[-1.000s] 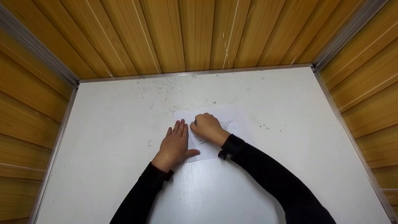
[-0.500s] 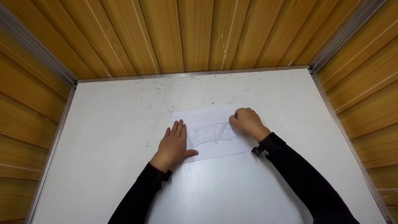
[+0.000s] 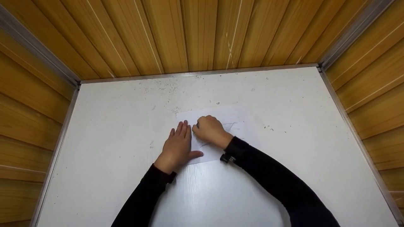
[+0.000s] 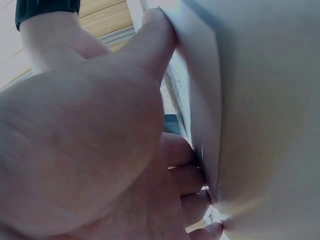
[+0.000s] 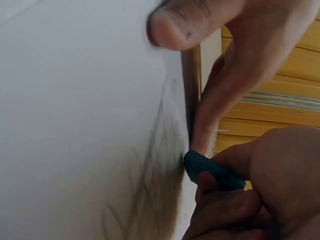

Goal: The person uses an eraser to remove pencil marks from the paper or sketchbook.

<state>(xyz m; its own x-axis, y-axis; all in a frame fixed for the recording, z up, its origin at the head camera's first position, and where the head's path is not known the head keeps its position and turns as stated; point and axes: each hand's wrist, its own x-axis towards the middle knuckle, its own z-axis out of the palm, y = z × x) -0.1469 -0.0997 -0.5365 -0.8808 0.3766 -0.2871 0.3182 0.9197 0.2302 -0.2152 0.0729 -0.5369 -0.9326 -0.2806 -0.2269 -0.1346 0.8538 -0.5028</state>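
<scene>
A sheet of white paper with grey pencil lines lies in the middle of the table. My left hand rests flat on its left side, fingers straight and thumb spread to the right. Close beside those fingers, my right hand pinches a small dark teal eraser over the paper. In the right wrist view the eraser sits between thumb and curled fingers, next to a patch of pencil strokes. From the head view, the right hand covers most of the drawing.
The white table has dark crumbs scattered toward the back left and a few right of the paper. Wood-patterned panels close off the back and both sides, behind a metal edge strip.
My right hand swept right across the paper with the eraser, uncovering the pencil lines, then came back left beside my left hand. The left hand stayed in place on the paper.
</scene>
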